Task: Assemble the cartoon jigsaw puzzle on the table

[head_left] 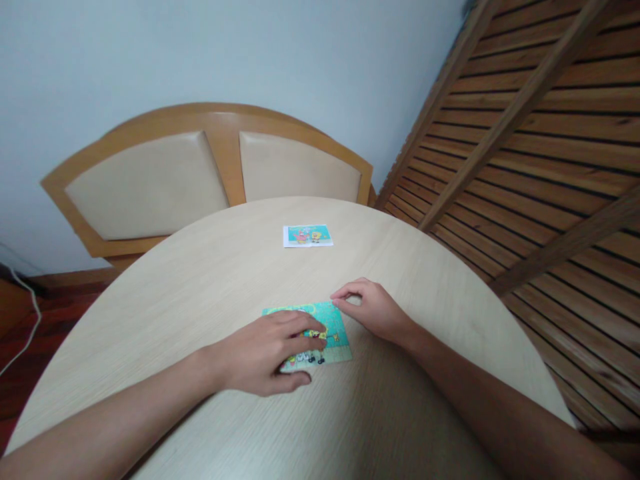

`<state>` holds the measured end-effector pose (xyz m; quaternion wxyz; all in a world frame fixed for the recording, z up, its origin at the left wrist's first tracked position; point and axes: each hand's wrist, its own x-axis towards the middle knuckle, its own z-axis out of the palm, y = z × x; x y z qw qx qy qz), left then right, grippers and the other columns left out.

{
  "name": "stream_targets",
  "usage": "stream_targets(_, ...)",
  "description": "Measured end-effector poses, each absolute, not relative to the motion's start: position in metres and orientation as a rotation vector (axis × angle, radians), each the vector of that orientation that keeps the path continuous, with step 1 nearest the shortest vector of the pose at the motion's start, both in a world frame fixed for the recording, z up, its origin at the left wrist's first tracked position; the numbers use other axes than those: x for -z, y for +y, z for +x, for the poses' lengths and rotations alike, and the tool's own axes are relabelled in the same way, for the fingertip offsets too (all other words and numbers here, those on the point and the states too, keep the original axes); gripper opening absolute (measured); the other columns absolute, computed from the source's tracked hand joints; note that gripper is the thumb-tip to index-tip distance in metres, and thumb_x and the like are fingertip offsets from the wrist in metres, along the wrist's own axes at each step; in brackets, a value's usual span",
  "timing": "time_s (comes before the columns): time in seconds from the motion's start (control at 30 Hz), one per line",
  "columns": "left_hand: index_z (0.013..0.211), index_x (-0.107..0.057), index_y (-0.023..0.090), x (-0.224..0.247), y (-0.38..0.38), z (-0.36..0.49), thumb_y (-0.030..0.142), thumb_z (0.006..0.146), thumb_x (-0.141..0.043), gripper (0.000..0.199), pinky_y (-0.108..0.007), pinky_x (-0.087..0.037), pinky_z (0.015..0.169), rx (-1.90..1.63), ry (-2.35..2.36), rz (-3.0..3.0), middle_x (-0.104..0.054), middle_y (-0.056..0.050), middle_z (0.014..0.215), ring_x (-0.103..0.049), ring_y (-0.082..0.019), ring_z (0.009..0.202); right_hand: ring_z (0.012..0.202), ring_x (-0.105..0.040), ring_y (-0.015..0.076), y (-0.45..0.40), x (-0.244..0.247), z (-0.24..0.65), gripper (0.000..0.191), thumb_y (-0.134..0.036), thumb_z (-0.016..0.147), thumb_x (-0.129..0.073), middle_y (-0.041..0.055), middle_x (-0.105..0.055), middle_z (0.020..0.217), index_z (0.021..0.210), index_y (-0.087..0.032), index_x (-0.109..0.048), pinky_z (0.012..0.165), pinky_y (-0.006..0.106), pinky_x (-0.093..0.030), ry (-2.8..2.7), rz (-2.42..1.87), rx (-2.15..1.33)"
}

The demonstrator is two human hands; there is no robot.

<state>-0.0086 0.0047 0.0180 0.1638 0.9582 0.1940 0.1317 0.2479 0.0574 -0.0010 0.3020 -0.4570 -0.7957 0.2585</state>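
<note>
A teal jigsaw puzzle (339, 335) with yellow cartoon figures lies flat on the round wooden table. My left hand (273, 350) rests over its left and middle parts, fingers spread, hiding some of the picture. At the puzzle's upper right corner is my right hand (373, 308), its thumb and index finger brought close together at the edge. Whatever may be between those fingertips is too small to make out. Farther back lies a small printed picture (310, 235) with pink and yellow cartoon figures on teal.
The pale round table (210, 267) spans the view. Behind it stands a wooden bench back (223, 147) with cream padded panels against a light wall. A slatted wooden screen (540, 133) leans at the right. A white cable (37, 313) hangs at the far left.
</note>
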Motion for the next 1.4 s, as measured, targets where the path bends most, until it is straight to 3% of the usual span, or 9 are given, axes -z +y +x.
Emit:
stream_targets(0.57,0.134,-0.057,0.019,-0.019,0.004,-0.01,0.039,0.094,-0.062,0.044,-0.049,-0.049,0.108,-0.391,0.554,2.743,-0.06,-0.015,0.134,-0.058,-0.031,0.124,0.096,-0.065,0.0225,0.059,0.008,0.247,0.005,-0.025,0.087,-0.073,0.003,-0.076,0.093,0.086,-0.024,-0.078,0.093,0.04,-0.047,-2.211,-1.21,-0.511)
stream_targets(0.87,0.143,-0.051,0.022,-0.016,0.008,-0.014,0.024,0.092,-0.058,0.052,-0.046,-0.041,0.116,-0.374,0.545,2.743,-0.055,-0.012,0.145,-0.052,-0.027,0.134,0.102,-0.063,0.0248,0.053,-0.005,0.249,0.011,-0.026,0.093,-0.066,0.0058,-0.073,0.101,0.098,-0.022,-0.076,0.092,0.044,-0.047,-2.332,-1.218,-0.357)
stream_targets(0.97,0.147,-0.044,0.022,-0.016,0.015,-0.022,0.025,0.09,-0.06,0.059,-0.047,-0.041,0.116,-0.388,0.591,2.735,-0.052,-0.013,0.147,-0.049,-0.028,0.137,0.111,-0.061,0.0258,0.049,-0.012,0.251,0.027,-0.035,0.094,-0.066,0.0092,-0.071,0.114,0.114,-0.019,-0.071,0.098,0.044,-0.046,-2.415,-1.08,-0.366)
stream_targets(1.17,0.153,-0.032,0.022,-0.012,0.028,-0.037,0.048,0.086,-0.071,0.082,-0.054,-0.041,0.114,-0.431,0.673,2.756,-0.048,-0.017,0.148,-0.046,-0.034,0.137,0.139,-0.044,0.0311,0.037,-0.013,0.247,0.087,-0.067,0.082,-0.07,0.0167,-0.052,0.149,0.146,-0.014,-0.048,0.117,0.048,-0.032,-2.682,-0.812,-0.573)
stream_targets(1.3,0.152,-0.032,0.022,-0.011,0.031,-0.036,0.055,0.088,-0.069,0.081,-0.052,-0.044,0.111,-0.439,0.736,2.741,-0.05,-0.017,0.145,-0.049,-0.034,0.133,0.144,-0.037,0.0338,0.035,-0.01,0.247,0.093,-0.07,0.08,-0.069,0.0175,-0.045,0.155,0.15,-0.015,-0.045,0.12,0.051,-0.028,-2.74,-0.834,-0.617)
stream_targets(1.4,0.147,-0.038,0.022,-0.011,0.031,-0.033,0.055,0.092,-0.065,0.071,-0.051,-0.046,0.107,-0.487,0.853,2.721,-0.054,-0.016,0.14,-0.053,-0.033,0.128,0.145,-0.036,0.034,0.038,-0.012,0.251,0.09,-0.068,0.08,-0.07,0.0144,-0.045,0.156,0.151,-0.02,-0.045,0.12,0.051,-0.028,-2.733,-0.924,-0.613)
